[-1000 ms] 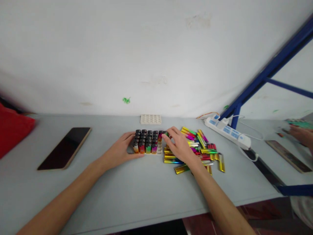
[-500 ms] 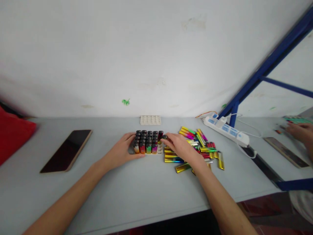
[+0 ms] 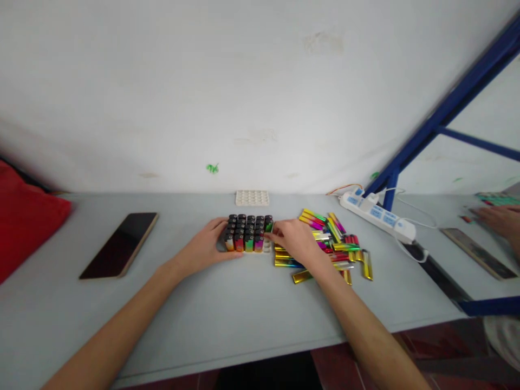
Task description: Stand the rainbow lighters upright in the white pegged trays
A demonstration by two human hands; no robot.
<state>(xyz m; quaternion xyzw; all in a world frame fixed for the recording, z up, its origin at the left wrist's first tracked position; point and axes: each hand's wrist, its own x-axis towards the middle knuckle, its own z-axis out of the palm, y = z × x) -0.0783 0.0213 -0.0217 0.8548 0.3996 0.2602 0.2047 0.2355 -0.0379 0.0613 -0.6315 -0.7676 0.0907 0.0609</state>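
A white tray [image 3: 266, 247] in the middle of the grey table holds several upright lighters [image 3: 247, 233] with black tops and rainbow bodies. My left hand [image 3: 205, 248] lies against the tray's left side, fingers spread along it. My right hand [image 3: 296, 241] is at the tray's right edge, its fingers pinched on one lighter [image 3: 268, 226] standing at the right column. Under and right of that hand lies a loose pile of shiny lighters [image 3: 337, 246] in gold, pink and green.
An empty white tray [image 3: 252, 197] sits by the wall. A dark phone [image 3: 121, 244] lies at the left, a red cloth [image 3: 24, 216] beyond it. A white power strip [image 3: 377, 216] and blue frame [image 3: 439, 119] are at the right, where another person's hand [image 3: 501, 219] works.
My right hand has drawn slightly nearer along the tray's right edge with a lighter in its fingers. My left hand has stayed on the tray.
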